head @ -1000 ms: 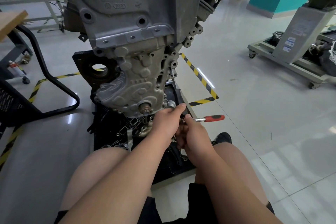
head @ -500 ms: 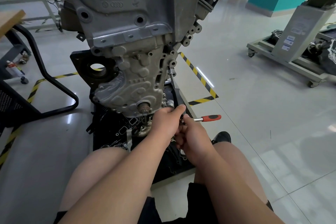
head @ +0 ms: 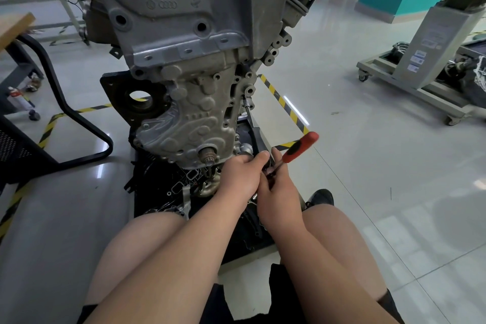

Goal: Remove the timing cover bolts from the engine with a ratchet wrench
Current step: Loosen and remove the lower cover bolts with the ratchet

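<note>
The grey engine with its timing cover stands upright in front of me on a black base. A ratchet wrench with a red handle points up and to the right from between my hands. My left hand curls around the wrench head and the base of a long extension bar that runs up to a bolt hole on the cover's right edge. My right hand grips the wrench shaft just below the red handle. The bolt itself is hidden by the socket.
A crankshaft stub pokes out at the cover's bottom. Loose gaskets and parts lie on the black base. A black chair frame stands at left, a wheeled grey stand at right. My bare knees frame the lower view.
The red handle has swung from pointing right and level to pointing up and right. Both hands stayed at the wrench head.
</note>
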A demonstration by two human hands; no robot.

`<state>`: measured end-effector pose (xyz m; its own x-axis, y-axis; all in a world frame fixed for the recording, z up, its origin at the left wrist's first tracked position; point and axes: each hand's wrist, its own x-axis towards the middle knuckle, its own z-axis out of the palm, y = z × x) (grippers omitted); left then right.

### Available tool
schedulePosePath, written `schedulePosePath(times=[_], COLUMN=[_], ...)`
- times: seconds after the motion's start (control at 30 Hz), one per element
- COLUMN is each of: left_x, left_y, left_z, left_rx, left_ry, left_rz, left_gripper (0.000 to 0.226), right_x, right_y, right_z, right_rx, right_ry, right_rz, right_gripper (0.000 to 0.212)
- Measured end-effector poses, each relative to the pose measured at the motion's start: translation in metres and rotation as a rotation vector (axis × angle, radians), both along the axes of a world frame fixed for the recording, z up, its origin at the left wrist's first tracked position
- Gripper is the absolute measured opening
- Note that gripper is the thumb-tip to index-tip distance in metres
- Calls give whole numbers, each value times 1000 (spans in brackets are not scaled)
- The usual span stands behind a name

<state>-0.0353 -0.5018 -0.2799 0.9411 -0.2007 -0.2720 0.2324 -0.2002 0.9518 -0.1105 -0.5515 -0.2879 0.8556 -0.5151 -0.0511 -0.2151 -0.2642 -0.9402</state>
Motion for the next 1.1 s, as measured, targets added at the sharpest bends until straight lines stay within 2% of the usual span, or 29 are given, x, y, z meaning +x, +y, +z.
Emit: schedulePosePath(times=[0.17,0.37,0.47,0.53,0.63,0.7,1.0,1.1], left_x=[1,0,0,-1,-3,-4,-4,-3], left_y=[0,3,3,3,4,4,3,3], left_z=[-2,2,5,6,6,6,6,4], left_rx=[-13,-51,-39,-23,-18,-22,-27,-31], left_ry=[9,35,47,40,64,71,63,56], left_rz=[-3,0,0,-5,-35,-50,-31,-27], left_gripper=[39,35,41,44,47,46,43,45], right_x=[1,5,6,6,8,9,9,7], right_y=[0,-4,-5,-4,-7,-9,-10,-8], right_z=[-1,-2,-1,1,4,4,3,3], right_rx=[42,328,454,617,889,986,977,887], right_ry=[-20,-40,-34,-65,-87,-70,-26,-22], right_rz=[-20,-26,-8,-7,46,66,87,63], right_gripper=[58,49,31,24,46,57,47,43])
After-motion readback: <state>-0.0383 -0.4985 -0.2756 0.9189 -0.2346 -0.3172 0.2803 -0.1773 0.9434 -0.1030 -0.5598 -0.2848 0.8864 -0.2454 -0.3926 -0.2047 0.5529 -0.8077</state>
